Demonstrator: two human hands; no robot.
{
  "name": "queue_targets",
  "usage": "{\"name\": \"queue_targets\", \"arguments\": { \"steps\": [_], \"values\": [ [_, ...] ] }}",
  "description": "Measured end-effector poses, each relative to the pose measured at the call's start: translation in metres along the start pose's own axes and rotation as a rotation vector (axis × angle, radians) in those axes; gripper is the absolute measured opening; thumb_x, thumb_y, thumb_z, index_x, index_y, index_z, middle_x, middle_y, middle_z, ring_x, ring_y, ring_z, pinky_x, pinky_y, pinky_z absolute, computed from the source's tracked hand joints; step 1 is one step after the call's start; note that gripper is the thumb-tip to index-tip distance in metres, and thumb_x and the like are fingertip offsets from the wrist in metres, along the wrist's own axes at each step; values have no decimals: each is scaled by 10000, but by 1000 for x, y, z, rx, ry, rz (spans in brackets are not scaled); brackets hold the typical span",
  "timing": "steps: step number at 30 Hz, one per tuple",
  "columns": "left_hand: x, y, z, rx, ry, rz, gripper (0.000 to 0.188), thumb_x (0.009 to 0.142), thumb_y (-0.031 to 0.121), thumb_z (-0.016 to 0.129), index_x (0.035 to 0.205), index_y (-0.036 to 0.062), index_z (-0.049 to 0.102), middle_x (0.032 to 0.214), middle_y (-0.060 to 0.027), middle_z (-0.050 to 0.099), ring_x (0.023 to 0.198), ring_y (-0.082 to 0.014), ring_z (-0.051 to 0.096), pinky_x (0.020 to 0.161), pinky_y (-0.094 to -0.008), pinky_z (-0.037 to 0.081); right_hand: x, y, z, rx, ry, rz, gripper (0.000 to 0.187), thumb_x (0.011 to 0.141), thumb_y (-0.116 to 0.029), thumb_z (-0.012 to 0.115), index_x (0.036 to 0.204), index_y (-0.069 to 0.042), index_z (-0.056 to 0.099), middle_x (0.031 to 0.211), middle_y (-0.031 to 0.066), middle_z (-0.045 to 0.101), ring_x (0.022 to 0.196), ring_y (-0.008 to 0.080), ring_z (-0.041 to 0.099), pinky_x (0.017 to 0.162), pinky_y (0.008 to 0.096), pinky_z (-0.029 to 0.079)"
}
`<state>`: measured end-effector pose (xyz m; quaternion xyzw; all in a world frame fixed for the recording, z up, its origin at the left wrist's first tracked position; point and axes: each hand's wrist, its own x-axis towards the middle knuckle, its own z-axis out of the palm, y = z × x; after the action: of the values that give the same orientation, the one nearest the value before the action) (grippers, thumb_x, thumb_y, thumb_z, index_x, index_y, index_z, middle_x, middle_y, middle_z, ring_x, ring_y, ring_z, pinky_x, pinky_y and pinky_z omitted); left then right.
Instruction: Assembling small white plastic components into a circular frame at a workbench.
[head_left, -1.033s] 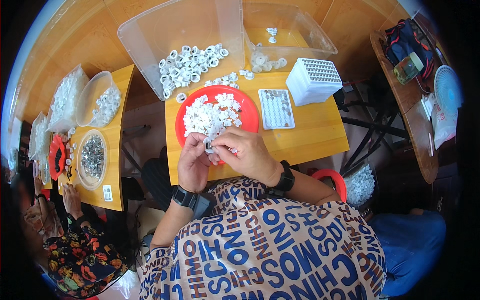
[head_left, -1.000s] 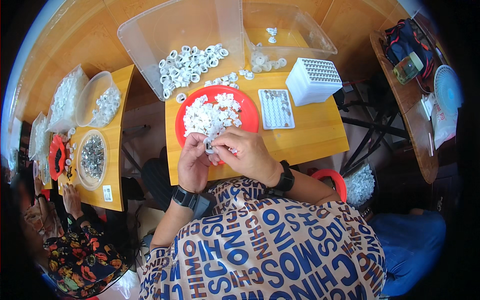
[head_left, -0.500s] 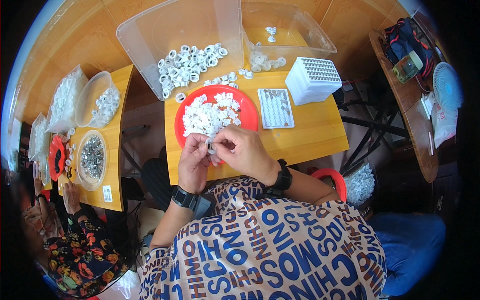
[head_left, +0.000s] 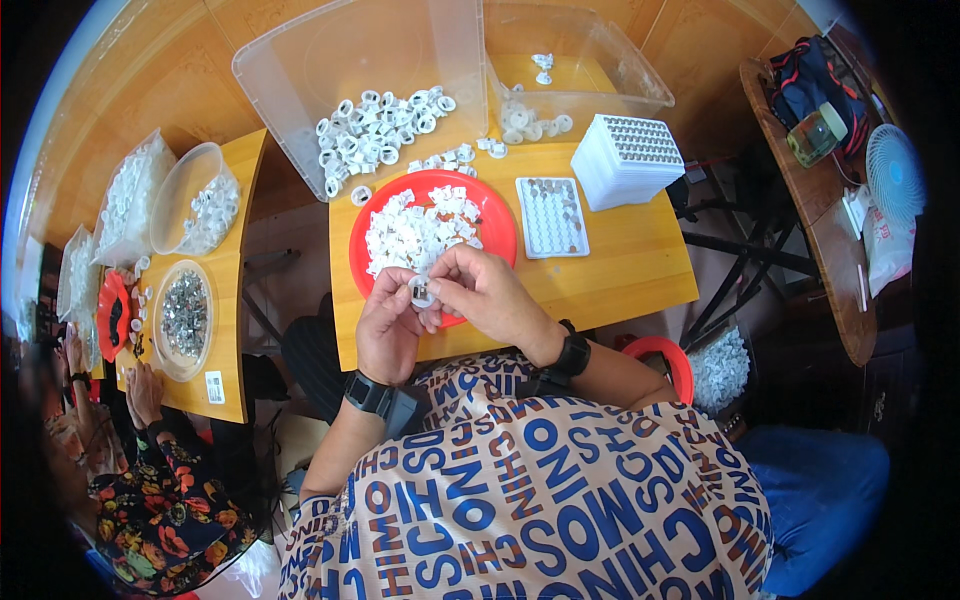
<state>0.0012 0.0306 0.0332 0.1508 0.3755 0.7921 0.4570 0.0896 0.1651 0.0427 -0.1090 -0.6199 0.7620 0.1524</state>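
Observation:
Between my two hands is a small round white plastic part (head_left: pixel 421 291) with a dark slot in its face. My left hand (head_left: pixel 388 318) pinches its left side with the fingertips. From the right, the thumb and forefinger of my right hand (head_left: pixel 488 295) close on the same part. Both hands are over the near rim of a red round tray (head_left: pixel 505 235), which holds a heap of small white plastic pieces (head_left: pixel 420 228). Right of the tray lies a white slotted tray (head_left: pixel 553 250), with greyish round pieces in some of its slots.
A stack of white trays (head_left: pixel 622 170) stands at the table's right. Behind are a tipped clear bin (head_left: pixel 385 60) of white round parts and another clear bin (head_left: pixel 600 60). At the left table, a co-worker's hand (head_left: pixel 145 392) is near a bowl of metal pieces (head_left: pixel 187 312).
The round part has turned so its slotted face shows more. My right hand's fingers have shifted slightly around it; my left hand has hardly moved.

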Motion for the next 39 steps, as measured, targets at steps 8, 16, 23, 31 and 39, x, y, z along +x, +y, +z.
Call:
{"name": "queue_targets", "arguments": {
  "steps": [8, 16, 23, 31, 39],
  "values": [
    [-2, -1, 0, 98, 33, -12, 175, 919, 201, 534, 1017, 62, 492, 840, -73, 597, 708, -160, 591, 635, -261, 469, 2, 9, -2, -58, 21, 7, 98, 848, -55, 628, 851, 13, 557, 698, 70, 643, 624, 113, 637, 559, 246, 491],
    [1, 5, -7, 29, 25, 18, 182, 916, 220, 535, 1012, 76, 482, 822, -107, 603, 695, -192, 592, 628, -272, 480, -9, -24, -56, -675, 298, -254, 84, 835, -102, 631, 862, -24, 646, 803, 92, 632, 692, 191, 617, 609, 295, 478],
    [4, 4, -14, -37, 31, 34, 152, 922, 209, 518, 992, 77, 492, 829, -116, 610, 706, -194, 598, 632, -269, 507, -40, -18, -135, -1311, 666, -157, 132, 848, -178, 584, 877, -80, 667, 844, 100, 625, 772, 308, 617, 683, 409, 493],
    [2, 3, -15, -52, 52, 6, 162, 920, 208, 527, 1011, 75, 503, 831, -117, 615, 720, -198, 610, 638, -276, 522, -30, 7, -143, -1358, 572, -32, 171, 840, -185, 590, 942, -85, 685, 890, 102, 619, 832, 303, 614, 730, 409, 491],
    [0, 3, -11, -40, 67, 8, 164, 921, 214, 521, 1014, 84, 484, 833, -118, 616, 690, -192, 604, 621, -267, 486, -28, 14, -146, -1364, 619, -56, 156, 854, -190, 570, 887, -71, 665, 863, 113, 596, 857, 302, 598, 731, 425, 485]
  ]
}}
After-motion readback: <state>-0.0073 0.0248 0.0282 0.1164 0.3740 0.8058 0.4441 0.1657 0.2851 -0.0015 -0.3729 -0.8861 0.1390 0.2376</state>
